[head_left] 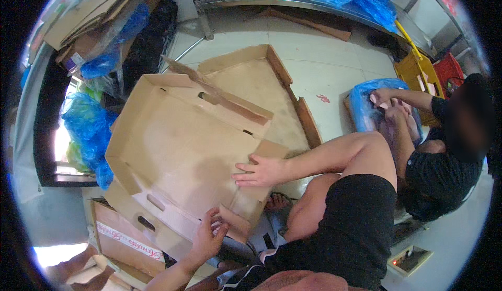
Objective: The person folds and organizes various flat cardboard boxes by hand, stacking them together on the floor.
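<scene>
Right hand [260,172] open, fingers spread, I rest it on the right side of a wide, shallow brown cardboard carton [180,139]. My left hand [208,237] curls at its near flap [236,224]; I can't tell whether it grips. Just beyond the carton, partly overlapped by it, lies a second brown cardboard tray [259,82].

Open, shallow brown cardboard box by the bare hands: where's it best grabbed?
Probably by the long rounded slot in the near-left side of the box, from the lower left. The elongated cutout suggests a handle, clear of the bare left hand, though it may be blocked behind.
</scene>
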The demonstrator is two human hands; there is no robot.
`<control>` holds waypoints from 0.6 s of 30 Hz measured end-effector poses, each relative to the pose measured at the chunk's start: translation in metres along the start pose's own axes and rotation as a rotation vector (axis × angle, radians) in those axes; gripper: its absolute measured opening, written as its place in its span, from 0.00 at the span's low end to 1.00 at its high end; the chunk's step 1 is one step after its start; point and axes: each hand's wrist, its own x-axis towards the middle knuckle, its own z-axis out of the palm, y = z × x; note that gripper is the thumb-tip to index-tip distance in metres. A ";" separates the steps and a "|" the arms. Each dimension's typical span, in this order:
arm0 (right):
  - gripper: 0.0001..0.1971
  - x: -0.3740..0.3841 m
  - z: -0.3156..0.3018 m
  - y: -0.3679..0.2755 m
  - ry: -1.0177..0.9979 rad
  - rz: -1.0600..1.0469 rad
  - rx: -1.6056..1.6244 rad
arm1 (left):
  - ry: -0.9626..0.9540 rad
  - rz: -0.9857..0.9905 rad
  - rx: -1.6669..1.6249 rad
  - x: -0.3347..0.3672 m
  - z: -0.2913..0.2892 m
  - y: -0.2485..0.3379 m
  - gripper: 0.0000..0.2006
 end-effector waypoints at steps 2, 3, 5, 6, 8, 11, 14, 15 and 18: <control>0.21 0.015 -0.017 -0.007 -0.104 0.079 0.116 | 0.095 0.077 0.107 -0.001 0.007 -0.014 0.37; 0.18 0.032 -0.027 -0.004 -0.205 0.077 0.208 | 0.173 0.145 0.122 -0.002 0.005 -0.022 0.38; 0.12 0.069 -0.057 0.015 -0.410 0.075 0.384 | 0.216 0.238 0.258 0.000 -0.006 -0.008 0.39; 0.09 0.074 -0.065 0.014 -0.069 0.081 0.419 | 0.178 0.272 0.373 0.001 -0.015 0.006 0.39; 0.08 0.091 -0.077 0.018 0.161 0.029 0.371 | 0.038 0.197 0.549 0.004 -0.031 0.047 0.37; 0.10 0.130 -0.068 0.001 0.310 -0.037 0.204 | 0.061 -0.063 0.769 0.018 -0.044 0.024 0.24; 0.18 0.148 -0.031 -0.004 0.437 -0.025 0.137 | -0.066 -0.130 0.246 0.056 -0.086 -0.043 0.16; 0.20 0.148 -0.011 -0.005 0.441 -0.017 0.136 | -0.140 -0.172 -0.002 0.064 -0.094 -0.050 0.15; 0.33 0.149 0.028 -0.005 0.215 -0.048 0.337 | -0.001 -0.096 0.390 0.078 -0.099 -0.070 0.16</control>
